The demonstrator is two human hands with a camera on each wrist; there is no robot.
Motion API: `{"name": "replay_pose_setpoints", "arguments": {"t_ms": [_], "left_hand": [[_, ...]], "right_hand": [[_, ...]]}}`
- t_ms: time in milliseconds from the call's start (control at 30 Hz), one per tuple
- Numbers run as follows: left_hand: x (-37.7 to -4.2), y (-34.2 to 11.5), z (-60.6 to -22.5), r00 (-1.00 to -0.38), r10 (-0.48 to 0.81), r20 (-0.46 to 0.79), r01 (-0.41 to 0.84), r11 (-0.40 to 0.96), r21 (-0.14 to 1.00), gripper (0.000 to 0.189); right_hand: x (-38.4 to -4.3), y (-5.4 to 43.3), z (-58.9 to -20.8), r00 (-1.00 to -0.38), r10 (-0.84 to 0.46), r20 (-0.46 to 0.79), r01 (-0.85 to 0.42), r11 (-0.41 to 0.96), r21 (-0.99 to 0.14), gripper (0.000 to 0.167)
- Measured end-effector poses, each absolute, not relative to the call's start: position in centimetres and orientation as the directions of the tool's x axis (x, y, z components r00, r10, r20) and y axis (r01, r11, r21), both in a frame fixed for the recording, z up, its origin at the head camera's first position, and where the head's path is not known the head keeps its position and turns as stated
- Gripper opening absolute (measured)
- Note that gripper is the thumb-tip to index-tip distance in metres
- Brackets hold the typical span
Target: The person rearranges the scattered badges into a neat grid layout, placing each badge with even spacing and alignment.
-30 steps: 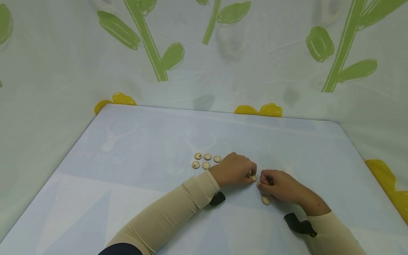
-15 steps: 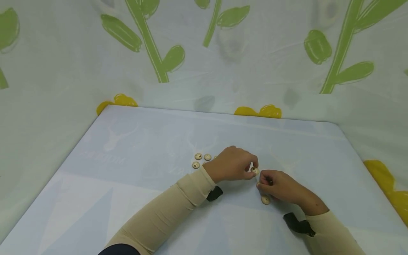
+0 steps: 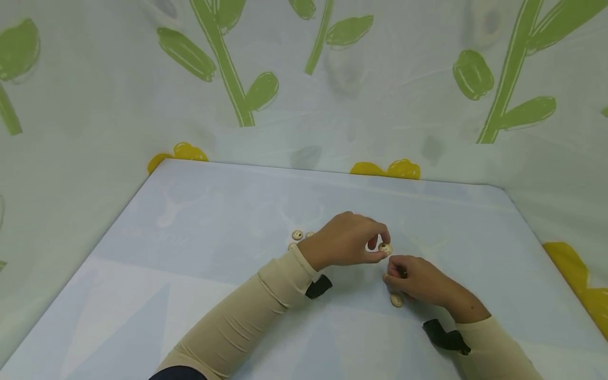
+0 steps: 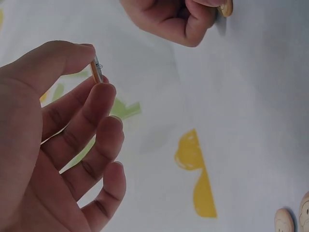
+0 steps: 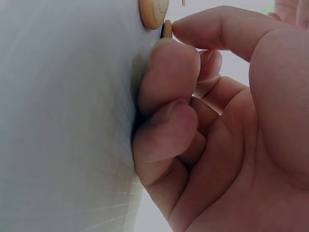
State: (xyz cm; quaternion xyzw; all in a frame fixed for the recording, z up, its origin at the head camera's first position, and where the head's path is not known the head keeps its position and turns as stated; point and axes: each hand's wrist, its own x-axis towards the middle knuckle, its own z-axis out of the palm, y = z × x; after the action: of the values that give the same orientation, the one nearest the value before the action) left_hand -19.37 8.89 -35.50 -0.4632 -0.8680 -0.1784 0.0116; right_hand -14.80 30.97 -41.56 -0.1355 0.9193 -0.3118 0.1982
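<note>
Raised just above the table, my left hand (image 3: pixel 353 240) pinches a small round wooden disc (image 3: pixel 385 248) with a printed face between thumb and fingertips. The left wrist view shows that same disc (image 4: pixel 96 70) nearly edge-on, with the other fingers loosely curled. My right hand (image 3: pixel 420 279) rests on the table close by, its lower fingers curled. In the right wrist view its thumb and index finger pinch another wooden disc (image 5: pixel 167 29), seen on edge. A further disc (image 3: pixel 396 300) lies on the table beside the right thumb.
More printed discs (image 3: pixel 297 235) lie left of my left hand, partly hidden by the wrist and sleeve. The pale blue table (image 3: pixel 214 211) meets a wall cloth (image 3: pixel 380 116) with green plants at its far edge. Dark straps (image 3: pixel 319 286) hang by both wrists.
My left hand has lifted its disc off the table and moved slightly up and right, turning the printed side into view. Its wrist covers more of the discs behind. The right hand stays put.
</note>
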Motion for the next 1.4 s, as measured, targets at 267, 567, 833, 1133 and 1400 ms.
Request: {"name": "replay_pose_setpoints", "arguments": {"t_ms": [267, 567, 833, 1133, 1400], "left_hand": [[-19.6, 8.0, -35.2, -0.556, 0.801, 0.224, 0.822, 0.488, 0.294, 0.017], [-19.7, 5.8, -35.0, -0.572, 0.787, 0.23, 0.814, 0.513, 0.271, 0.016], [-19.1, 3.6, -35.3, -0.538, 0.788, 0.301, 0.843, 0.496, 0.209, 0.014], [-18.3, 0.7, -35.9, -0.532, 0.776, 0.34, 0.847, 0.498, 0.188, 0.008], [-18.0, -1.9, -36.6, -0.582, 0.753, 0.306, 0.813, 0.546, 0.204, 0.009]], "right_hand": [[-14.7, 31.0, -42.0, -0.887, -0.357, -0.292, -0.106, 0.775, -0.623, 0.024], [-14.7, 30.7, -42.0, -0.896, -0.344, -0.28, -0.107, 0.781, -0.616, 0.023], [-14.7, 30.6, -41.8, -0.901, -0.334, -0.278, -0.101, 0.783, -0.613, 0.025], [-14.8, 30.7, -41.8, -0.898, -0.341, -0.277, -0.1, 0.772, -0.628, 0.026], [-14.8, 30.9, -41.8, -0.897, -0.355, -0.263, -0.118, 0.766, -0.632, 0.027]]}}
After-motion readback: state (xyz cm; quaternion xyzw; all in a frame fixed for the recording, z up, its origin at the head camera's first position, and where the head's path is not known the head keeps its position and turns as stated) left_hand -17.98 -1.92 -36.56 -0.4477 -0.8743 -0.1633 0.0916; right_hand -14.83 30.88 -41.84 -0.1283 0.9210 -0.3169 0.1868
